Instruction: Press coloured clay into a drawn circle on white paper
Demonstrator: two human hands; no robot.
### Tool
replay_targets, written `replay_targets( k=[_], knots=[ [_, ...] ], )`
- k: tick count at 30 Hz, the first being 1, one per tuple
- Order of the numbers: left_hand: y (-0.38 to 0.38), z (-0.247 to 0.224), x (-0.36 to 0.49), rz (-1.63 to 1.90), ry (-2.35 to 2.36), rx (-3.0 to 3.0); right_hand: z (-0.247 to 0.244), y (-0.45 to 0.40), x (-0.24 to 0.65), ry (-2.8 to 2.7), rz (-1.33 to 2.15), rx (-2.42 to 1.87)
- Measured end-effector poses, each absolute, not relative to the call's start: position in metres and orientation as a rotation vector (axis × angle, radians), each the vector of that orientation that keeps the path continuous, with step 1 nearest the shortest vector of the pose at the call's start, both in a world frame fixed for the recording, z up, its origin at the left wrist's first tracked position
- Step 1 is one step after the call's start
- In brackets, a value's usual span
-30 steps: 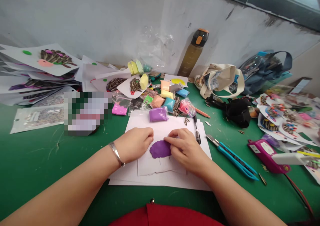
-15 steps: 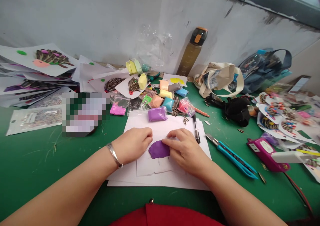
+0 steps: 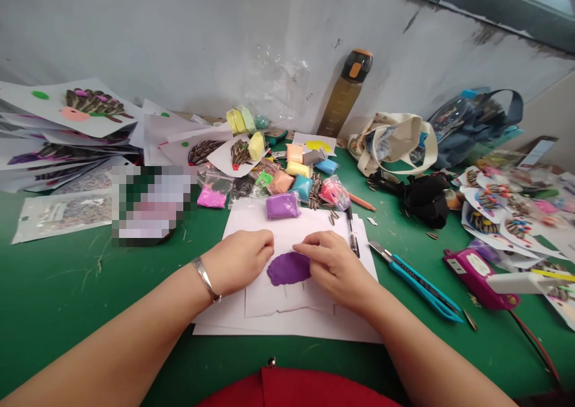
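Note:
A flattened oval of purple modelling clay (image 3: 287, 268) lies on a small sheet of white paper (image 3: 287, 320), over a few drawn lines. My left hand (image 3: 238, 262), with a silver bracelet at the wrist, rests closed on the paper beside the clay's left end; nothing shows in its fingers. At the clay's right end is my right hand (image 3: 335, 266), its index finger stretched out along the upper edge and the other fingers bent. It partly hides that end. Just beyond the hands sits a wrapped purple clay pack (image 3: 283, 205).
Right of the paper lie a black pen (image 3: 353, 233), a blue utility knife (image 3: 417, 284) with its blade out, and a magenta corded device (image 3: 480, 278). Several clay packs and sunflower seeds (image 3: 315, 191) lie behind. A bottle (image 3: 345, 92) leans against the wall; seed pictures (image 3: 94, 110) are stacked left.
My right hand has shifted slightly right and up, its index fingertip leaving the clay's surface for the upper edge, so more purple shows. My left hand stays put.

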State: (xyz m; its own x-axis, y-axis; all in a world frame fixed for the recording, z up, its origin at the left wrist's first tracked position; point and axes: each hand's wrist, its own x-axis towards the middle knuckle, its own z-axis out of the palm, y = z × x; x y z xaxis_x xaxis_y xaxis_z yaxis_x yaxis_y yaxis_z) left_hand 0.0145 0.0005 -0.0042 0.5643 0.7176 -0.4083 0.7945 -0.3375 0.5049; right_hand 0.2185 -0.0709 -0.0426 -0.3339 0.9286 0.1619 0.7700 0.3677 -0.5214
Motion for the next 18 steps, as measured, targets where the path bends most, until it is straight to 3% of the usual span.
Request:
replay_targets(
  k=[18],
  knots=[
    [0.0,-0.001,0.015,-0.16,1.218,2.124,-0.031,-0.077,0.216,-2.341,0.438,-1.477]
  ],
)
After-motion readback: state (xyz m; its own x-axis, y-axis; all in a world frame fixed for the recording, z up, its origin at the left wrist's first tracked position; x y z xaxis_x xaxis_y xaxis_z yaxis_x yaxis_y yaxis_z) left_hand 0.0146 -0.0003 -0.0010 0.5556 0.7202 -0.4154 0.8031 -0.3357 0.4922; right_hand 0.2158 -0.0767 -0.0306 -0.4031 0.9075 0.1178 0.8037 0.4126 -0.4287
